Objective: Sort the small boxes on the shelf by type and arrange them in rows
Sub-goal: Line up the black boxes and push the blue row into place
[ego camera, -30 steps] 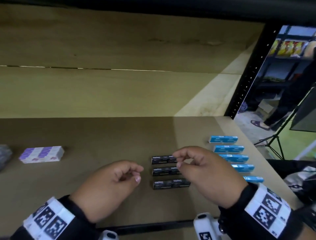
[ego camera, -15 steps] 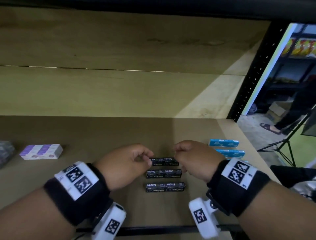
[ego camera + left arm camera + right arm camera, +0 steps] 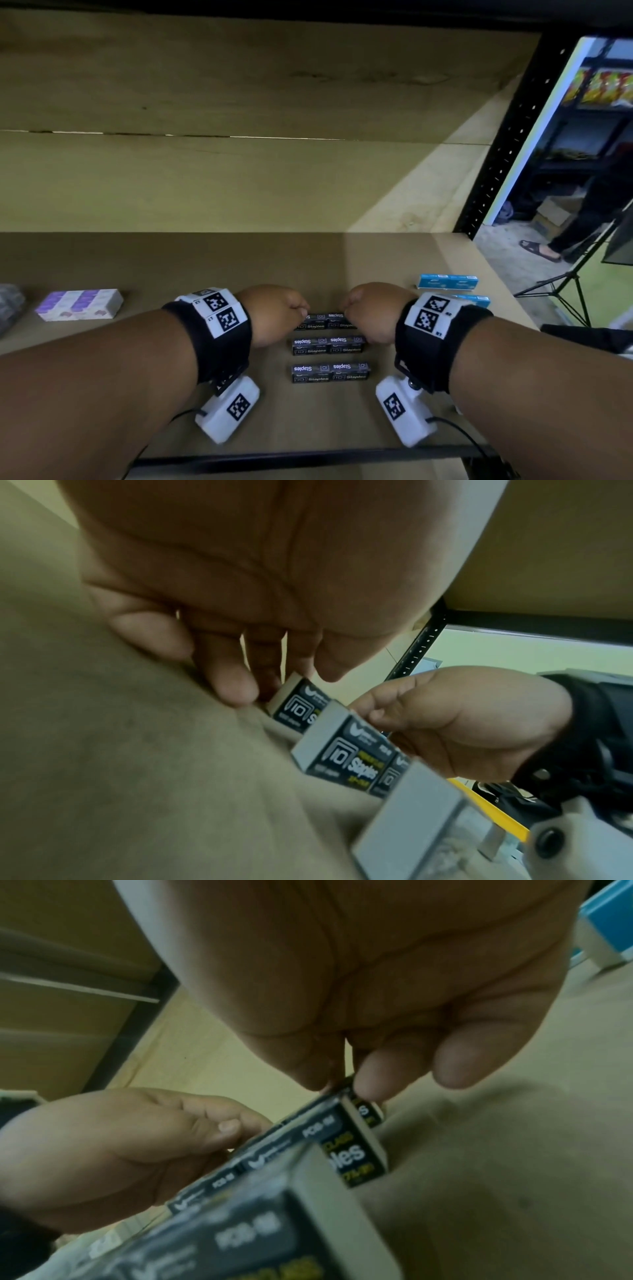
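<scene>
Both hands pinch far staple box (image 3: 325,320): left hand (image 3: 274,313), right hand (image 3: 371,313) at its ends, on shelf (image 3: 205,260) beyond two staple boxes. I reckon uneven push skews row.

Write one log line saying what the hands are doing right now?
left hand: pinches far staple box left end | right hand: pinches its right end | box: on shelf, rearmost of three black boxes
</scene>
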